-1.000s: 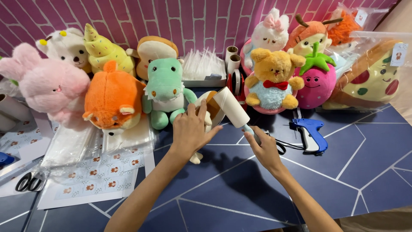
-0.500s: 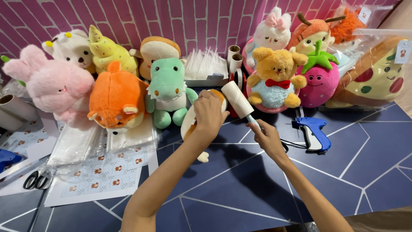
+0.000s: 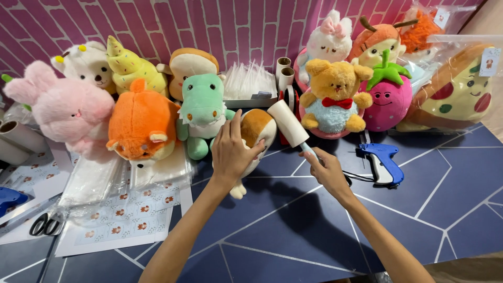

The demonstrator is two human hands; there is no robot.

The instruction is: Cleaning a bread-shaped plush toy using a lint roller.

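Note:
My left hand (image 3: pixel 231 151) lies on a brown-and-white plush toy (image 3: pixel 259 127) resting on the dark blue table, fingers wrapped over its body. My right hand (image 3: pixel 325 170) grips the blue handle of a lint roller (image 3: pixel 287 123), whose white roll points up and left, close beside the plush toy's head. Much of the plush is hidden under my left hand.
A row of plush toys lines the pink brick wall: pink bunny (image 3: pixel 60 107), orange toy (image 3: pixel 142 126), green dinosaur (image 3: pixel 203 112), yellow bear (image 3: pixel 335 94), strawberry (image 3: pixel 390 94). A blue tagging gun (image 3: pixel 382 163) lies right of my hand. Sticker sheets (image 3: pixel 115 225), clear bags and scissors (image 3: pixel 46 224) lie left.
Both hands and the plush toy shifted slightly; the roller's white head has moved down closer to the plush. The camera view has drifted a little.

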